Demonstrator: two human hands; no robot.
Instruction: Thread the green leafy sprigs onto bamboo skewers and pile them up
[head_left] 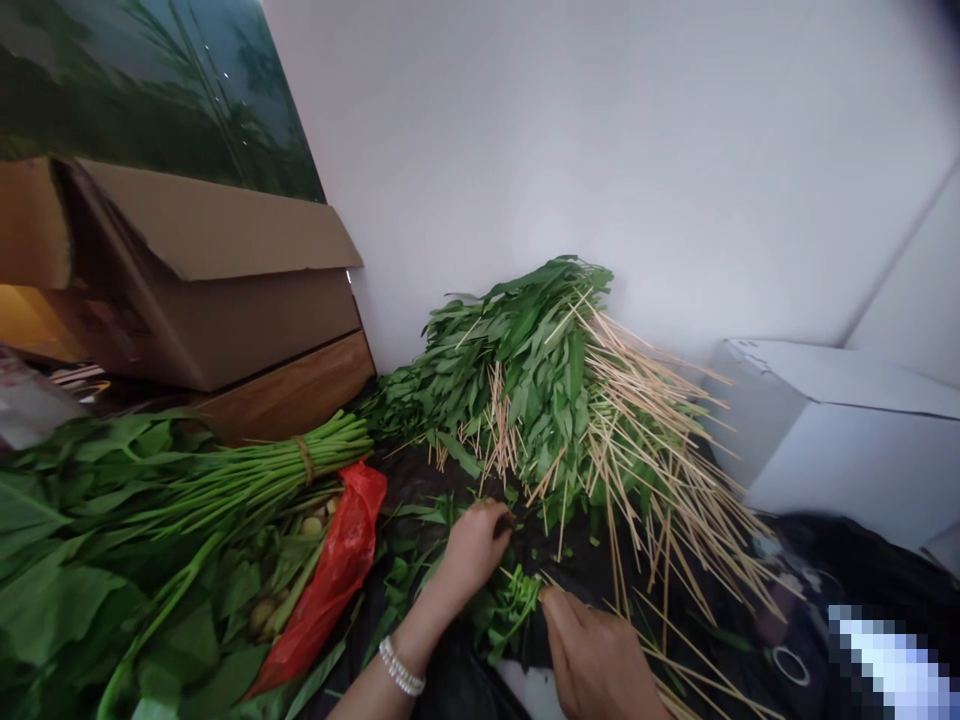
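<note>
My right hand (pixel 596 645) is closed at the lower middle, its fingers against the cut ends of a small bunch of leafy greens (pixel 517 605). A thin stick seems to pass by the fingers; whether it runs through the greens I cannot tell. Just left and farther out, my left hand (pixel 476 545) has its fingers curled down, and what they hold, if anything, is hidden. A white beaded bracelet (pixel 401 668) circles that wrist. Beyond both hands lies a large heap of greens (pixel 517 350) with many thin wooden sticks (pixel 667 460) jutting out to the right.
At left lie broad-leaved greens with a tied bundle of stems (pixel 277 455) and a red plastic bag (pixel 330 580). An open cardboard box (pixel 247 325) sits behind them on a wooden surface. A white box (pixel 847 430) stands at right. Black plastic (pixel 555 540) lies underneath.
</note>
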